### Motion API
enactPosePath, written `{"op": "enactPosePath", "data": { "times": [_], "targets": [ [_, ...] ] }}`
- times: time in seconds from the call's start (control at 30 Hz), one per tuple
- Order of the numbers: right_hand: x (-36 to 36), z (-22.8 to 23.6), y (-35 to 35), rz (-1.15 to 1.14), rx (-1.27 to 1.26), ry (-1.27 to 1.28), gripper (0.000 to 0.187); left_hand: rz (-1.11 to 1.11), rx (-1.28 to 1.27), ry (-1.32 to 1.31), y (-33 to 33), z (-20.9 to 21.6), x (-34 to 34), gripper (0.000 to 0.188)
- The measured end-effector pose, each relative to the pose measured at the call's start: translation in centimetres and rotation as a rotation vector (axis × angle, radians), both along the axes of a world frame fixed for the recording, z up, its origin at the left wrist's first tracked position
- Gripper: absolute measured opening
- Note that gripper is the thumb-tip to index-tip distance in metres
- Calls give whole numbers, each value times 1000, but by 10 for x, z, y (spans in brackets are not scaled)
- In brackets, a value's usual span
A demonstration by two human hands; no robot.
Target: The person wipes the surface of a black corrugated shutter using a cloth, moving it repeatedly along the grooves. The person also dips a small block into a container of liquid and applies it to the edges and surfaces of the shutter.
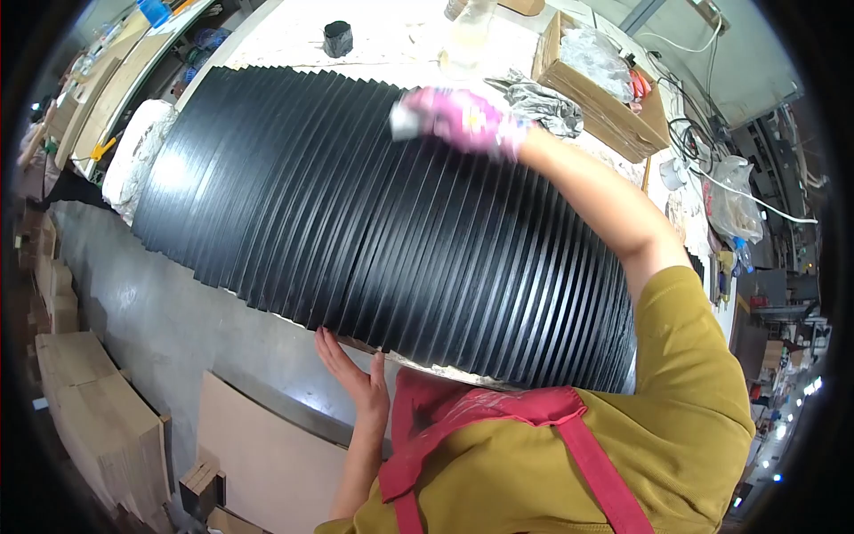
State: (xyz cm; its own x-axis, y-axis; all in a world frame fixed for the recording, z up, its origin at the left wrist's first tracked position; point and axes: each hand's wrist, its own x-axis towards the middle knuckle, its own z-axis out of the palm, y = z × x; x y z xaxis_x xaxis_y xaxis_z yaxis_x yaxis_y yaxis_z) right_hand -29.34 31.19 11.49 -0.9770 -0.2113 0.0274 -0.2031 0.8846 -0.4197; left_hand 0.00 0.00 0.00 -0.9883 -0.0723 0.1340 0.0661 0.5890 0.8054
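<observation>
Many long black strips (pixel 356 214) lie side by side in a wide row across the table, with shiny faces and stepped ends. My right hand (pixel 463 120), in a pink patterned glove, is over their far part. Its fingers are closed on a small white piece (pixel 406 122) that meets the strips; motion blurs it, so its exact kind is unclear. Bare and open, my left hand (pixel 358 378) rests its fingertips at the near edge of the row, fingers stretched and thumb apart.
Beyond the strips stand a black cup (pixel 338 39), a clear container (pixel 469 40), a crumpled grey cloth (pixel 544 107) and a cardboard box (pixel 605 116) holding plastic bags. A white wrapped roll (pixel 142 151) sits at the left end. Stacked cardboard (pixel 98 400) stands on the floor at left.
</observation>
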Motion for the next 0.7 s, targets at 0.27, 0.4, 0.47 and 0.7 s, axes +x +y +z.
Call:
{"op": "enactPosePath", "data": {
  "times": [0.27,0.4,0.47,0.7],
  "targets": [
    [115,1,-79,586,-1,263,14,-14,-33,-48,6,10,9,98],
    [141,-3,-109,820,-47,234,30,-17,-45,-26,12,11,2,94],
    [110,3,-89,548,-19,326,38,1,-50,-20,10,11,2,96],
    [192,-9,-149,679,-76,370,34,-15,-54,70,10,8,-1,98]
  ]
}}
